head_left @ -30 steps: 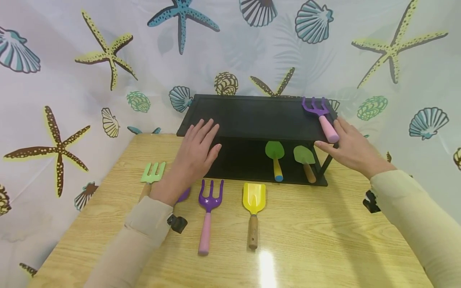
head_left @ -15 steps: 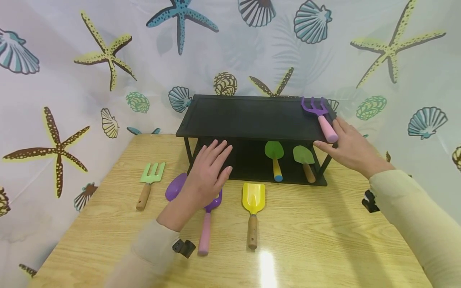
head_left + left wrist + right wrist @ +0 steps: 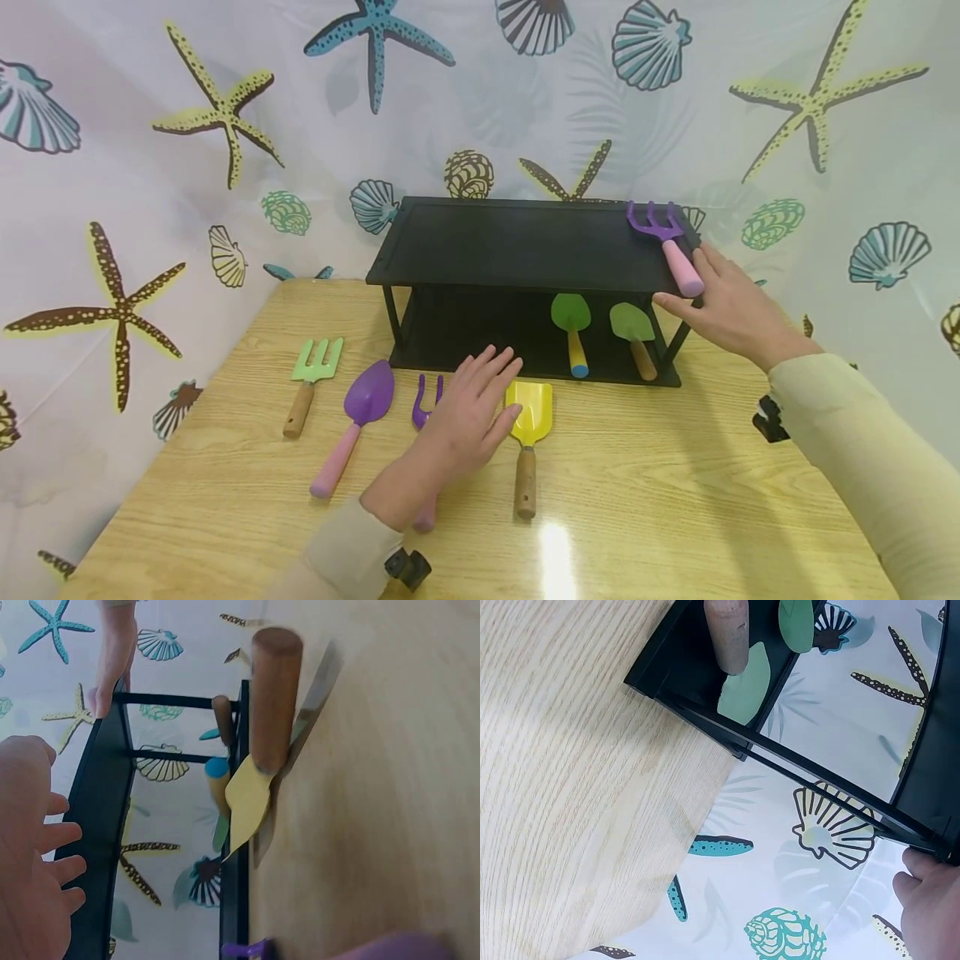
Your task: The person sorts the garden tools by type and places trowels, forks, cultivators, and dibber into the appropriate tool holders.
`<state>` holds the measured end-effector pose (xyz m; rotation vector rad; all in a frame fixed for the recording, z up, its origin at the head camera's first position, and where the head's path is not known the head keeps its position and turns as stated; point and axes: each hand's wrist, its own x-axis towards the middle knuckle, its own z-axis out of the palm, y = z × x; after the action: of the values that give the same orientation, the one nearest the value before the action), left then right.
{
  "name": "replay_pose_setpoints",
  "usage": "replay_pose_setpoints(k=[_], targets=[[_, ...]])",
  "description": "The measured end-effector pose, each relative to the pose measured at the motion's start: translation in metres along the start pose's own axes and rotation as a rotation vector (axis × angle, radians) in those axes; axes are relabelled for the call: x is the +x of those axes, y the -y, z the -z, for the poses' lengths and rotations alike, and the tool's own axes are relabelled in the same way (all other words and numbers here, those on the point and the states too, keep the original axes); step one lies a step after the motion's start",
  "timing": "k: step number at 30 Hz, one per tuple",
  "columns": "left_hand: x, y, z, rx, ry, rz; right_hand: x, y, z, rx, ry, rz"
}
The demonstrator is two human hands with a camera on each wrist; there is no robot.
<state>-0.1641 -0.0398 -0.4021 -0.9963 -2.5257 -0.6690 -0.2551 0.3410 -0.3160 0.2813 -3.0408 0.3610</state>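
Left hand [image 3: 472, 421]: palm down, reaching in from lower left above the table [image 3: 637, 500], fingers straight and apart from anything, thumb held off to the side. In the head view it overlaps the lower purple fork [image 3: 425, 517] and the left edge of the yellow spade [image 3: 531, 412]. Holds nothing; contact with the fork can't be told.

Right hand [image 3: 727, 308]: arm stretched forward, gripping the shelf [image 3: 510, 242] at the right end of its top board, thumb at the front corner, fingers along the side, just beside the upper purple fork [image 3: 682, 268], whose pink handle points to the front edge. Right wrist view shows just two curled fingers by the post; the rest is cut off.

Lower fork lies in front of the shelf, between the purple trowel [image 3: 371, 396] and the spade; its middle is hidden by the left hand and wrist, only tines and handle end showing. Green fork [image 3: 317, 372] is at far left. Dark green trowel [image 3: 571, 313] and pale green trowel [image 3: 632, 323] lie on the lower board, right half, blade tips partly tucked under the top board. Left wrist view: purple shape at the bottom edge, blurred and cut off.
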Motion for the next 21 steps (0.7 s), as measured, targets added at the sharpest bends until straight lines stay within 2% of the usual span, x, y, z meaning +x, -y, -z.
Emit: replay_pose_setpoints(k=[11,21], targets=[[-0.011,-0.022,-0.022,0.026,0.182,0.028,0.000,0.001,0.000,0.003,-0.003,0.000],[-0.023,-0.033,-0.040,0.042,0.323,0.033,0.000,0.001,0.000,0.003,-0.009,0.002]])
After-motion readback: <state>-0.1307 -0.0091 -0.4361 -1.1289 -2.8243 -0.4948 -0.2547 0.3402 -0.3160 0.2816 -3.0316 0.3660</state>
